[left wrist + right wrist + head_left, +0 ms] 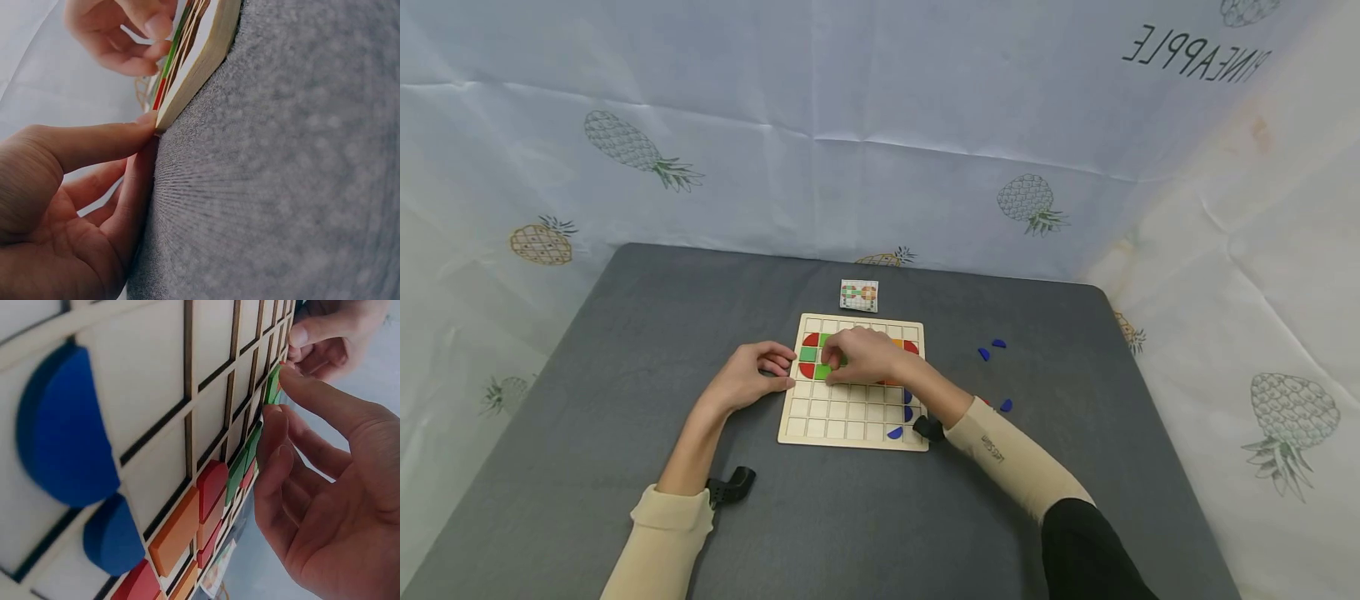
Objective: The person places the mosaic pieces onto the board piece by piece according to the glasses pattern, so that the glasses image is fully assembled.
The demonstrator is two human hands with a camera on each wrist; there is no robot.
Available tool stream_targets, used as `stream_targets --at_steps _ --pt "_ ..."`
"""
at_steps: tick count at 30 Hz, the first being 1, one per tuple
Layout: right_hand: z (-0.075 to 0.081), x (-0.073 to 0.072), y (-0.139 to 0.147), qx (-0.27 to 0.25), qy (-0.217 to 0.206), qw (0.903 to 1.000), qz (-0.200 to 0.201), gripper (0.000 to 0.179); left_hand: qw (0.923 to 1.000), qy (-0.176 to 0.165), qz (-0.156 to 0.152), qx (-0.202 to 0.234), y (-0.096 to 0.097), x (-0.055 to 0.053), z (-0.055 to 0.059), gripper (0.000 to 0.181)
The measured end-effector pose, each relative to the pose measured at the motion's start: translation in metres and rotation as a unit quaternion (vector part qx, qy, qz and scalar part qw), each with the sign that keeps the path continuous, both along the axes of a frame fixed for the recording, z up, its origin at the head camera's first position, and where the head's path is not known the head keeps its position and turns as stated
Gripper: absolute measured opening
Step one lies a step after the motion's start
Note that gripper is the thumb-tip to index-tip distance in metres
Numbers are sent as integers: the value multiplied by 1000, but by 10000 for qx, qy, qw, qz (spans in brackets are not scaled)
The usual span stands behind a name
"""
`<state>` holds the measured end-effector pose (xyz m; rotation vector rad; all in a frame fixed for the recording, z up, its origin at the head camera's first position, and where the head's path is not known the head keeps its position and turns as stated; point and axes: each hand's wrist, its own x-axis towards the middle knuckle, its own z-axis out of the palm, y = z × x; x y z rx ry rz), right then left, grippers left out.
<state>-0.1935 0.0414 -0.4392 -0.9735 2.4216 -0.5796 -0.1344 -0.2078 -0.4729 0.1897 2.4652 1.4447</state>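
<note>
A square wooden grid board (pixel 835 427) lies on the dark table. My left hand (pixel 747 377) rests at its left edge, thumb and fingertips touching the rim, spaced apart along it. Over the board's upper left, my right hand (pixel 867 357) has thumb and index finger at two ends of a green tile (pixel 273 385), pinching it. Beside these fingers lie red quarter-round tiles (pixel 807 370) and a green square tile (pixel 807 354). Farther right on the board are orange and red tiles (pixel 175 531), partly hidden in the head view by the right hand.
Blue half-round tiles (pixel 69 425) lie on the board's right side. Several more blue pieces (pixel 998 343) are scattered on the table to the right. A small pattern card (pixel 859 296) sits just beyond the board. A pineapple-print curtain (pixel 850 200) hangs behind the table.
</note>
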Motion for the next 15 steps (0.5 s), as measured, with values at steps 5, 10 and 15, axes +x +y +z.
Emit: stream_targets --at_steps 5,10,15 --pt "2 0 8 -277 -206 9994 -18 23 10000 -12 -25 -51 1 -1 1 42" --pt "3 -1 17 -482 -274 9985 -12 23 10000 -18 -11 -75 1 -1 1 42" --pt "10 0 28 -665 -396 9970 -85 25 10000 -16 1 -88 1 -2 1 42"
